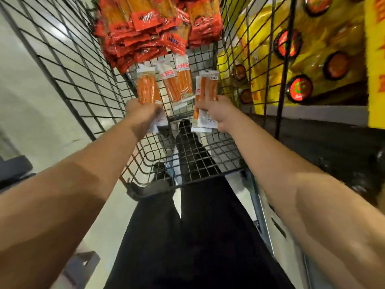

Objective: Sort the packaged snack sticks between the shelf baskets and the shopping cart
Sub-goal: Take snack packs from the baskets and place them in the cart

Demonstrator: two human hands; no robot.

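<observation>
I look down into a black wire shopping cart (87,65). My left hand (141,113) grips the lower end of a clear pack of orange snack sticks (146,86). My right hand (216,111) holds another clear pack of orange sticks (205,88), possibly two stacked. Two similar clear packs (177,80) lie on the cart's wire floor between and beyond my hands. A heap of red-and-orange snack packs (150,30) fills the cart's far end.
Yellow bags with round red-green labels (300,88) fill the shelf to the right of the cart. Pale floor (31,90) lies to the left. My dark trousers (198,236) and shoes show below, through the cart's near wire wall (187,159).
</observation>
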